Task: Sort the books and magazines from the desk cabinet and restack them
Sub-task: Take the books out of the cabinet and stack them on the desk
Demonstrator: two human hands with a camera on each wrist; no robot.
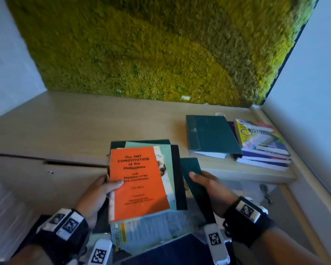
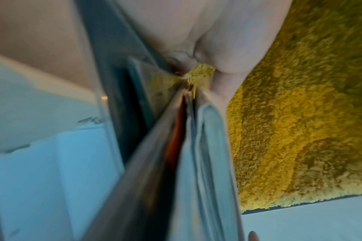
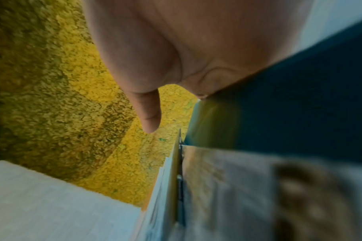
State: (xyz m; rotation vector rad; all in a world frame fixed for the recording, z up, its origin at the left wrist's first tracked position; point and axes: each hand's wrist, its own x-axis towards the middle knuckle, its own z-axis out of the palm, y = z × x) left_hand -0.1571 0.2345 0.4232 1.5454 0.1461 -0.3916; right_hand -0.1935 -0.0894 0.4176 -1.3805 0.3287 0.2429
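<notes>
I hold a loose stack of books and magazines (image 1: pixel 172 180) in front of me, above the cabinet edge. An orange booklet (image 1: pixel 139 182) titled "The 1987 Constitution of the Philippines" lies on top. My left hand (image 1: pixel 101 190) grips the stack's left edge, thumb on the orange cover. My right hand (image 1: pixel 206 184) grips a dark green book (image 1: pixel 192 173) at the stack's right side, thumb on its cover. In the left wrist view the stack's page edges (image 2: pixel 186 146) run up to my palm. In the right wrist view the dark green book (image 3: pixel 289 106) lies against my palm, thumb (image 3: pixel 148 114) off it.
On the wooden cabinet top (image 1: pixel 84 127), back right, lie a large green hardcover (image 1: pixel 212 136) and a pile of colourful books (image 1: pixel 264 144) topped by a "History" cover. A moss wall (image 1: pixel 151 48) rises behind. A pale wall (image 1: pixel 313 111) closes the right side.
</notes>
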